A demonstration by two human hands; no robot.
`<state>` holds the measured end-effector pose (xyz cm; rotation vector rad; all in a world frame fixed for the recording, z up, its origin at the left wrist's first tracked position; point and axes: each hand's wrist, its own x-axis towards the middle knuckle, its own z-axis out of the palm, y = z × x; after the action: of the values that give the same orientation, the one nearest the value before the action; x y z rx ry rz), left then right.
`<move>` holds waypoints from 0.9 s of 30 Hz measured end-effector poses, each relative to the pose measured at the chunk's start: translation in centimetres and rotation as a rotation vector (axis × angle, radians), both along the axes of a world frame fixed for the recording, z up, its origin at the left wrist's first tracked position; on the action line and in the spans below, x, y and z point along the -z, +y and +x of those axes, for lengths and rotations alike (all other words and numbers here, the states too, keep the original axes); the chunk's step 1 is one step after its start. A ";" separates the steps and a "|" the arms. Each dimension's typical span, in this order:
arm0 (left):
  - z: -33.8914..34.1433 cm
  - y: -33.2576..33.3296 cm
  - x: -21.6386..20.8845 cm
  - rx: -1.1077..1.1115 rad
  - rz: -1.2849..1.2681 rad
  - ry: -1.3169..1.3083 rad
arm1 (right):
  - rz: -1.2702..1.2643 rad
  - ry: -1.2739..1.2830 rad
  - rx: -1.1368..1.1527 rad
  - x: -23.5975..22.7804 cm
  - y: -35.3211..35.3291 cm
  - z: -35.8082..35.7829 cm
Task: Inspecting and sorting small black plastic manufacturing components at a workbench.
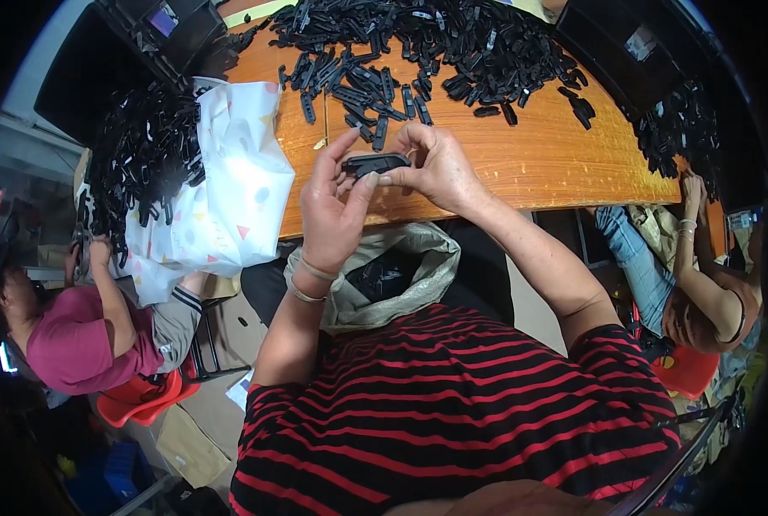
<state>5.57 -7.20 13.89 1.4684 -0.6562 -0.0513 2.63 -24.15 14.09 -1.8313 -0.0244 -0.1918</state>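
Note:
Both my hands meet over the near edge of the wooden table, holding one small black plastic part (375, 164) between them. It is elongated, with a rounded end. My left hand (332, 198) grips its left side and underside, the thumb pressed on it from below. On the other end, my right hand (440, 168) pinches it between thumb and bent fingers. Just beyond my fingers lie several similar loose black parts (380, 132). Below my hands, an open woven sack (440, 258) rests at my lap with dark things inside, too dim to make out.
A big heap of black parts (487, 52) covers the table's far side (522, 155). At left, a patterned white plastic sheet (242, 163) hangs beside another heap (143, 146). Dark bins (651, 52) stand at both far corners. One person (83, 335) sits at left, another (711, 301) at right.

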 end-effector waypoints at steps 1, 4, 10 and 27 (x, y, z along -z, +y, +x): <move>0.1 -0.1 0.2 0.063 -0.124 0.151 | -0.018 0.003 -0.002 0.0 0.0 0.0; 0.5 0.3 0.5 0.102 -0.122 0.225 | -0.067 0.017 -0.017 -0.1 -0.1 -0.4; 0.8 0.9 1.1 0.101 -0.056 0.270 | -0.054 0.061 -0.057 -0.2 -0.7 -1.3; 3.2 -0.8 3.9 -0.148 0.612 -0.351 | -1.117 0.016 0.225 5.5 -16.0 2.8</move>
<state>8.77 -8.03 9.98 2.1424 -0.8578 0.1348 5.47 -40.14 8.64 -2.9522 0.1072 -0.3667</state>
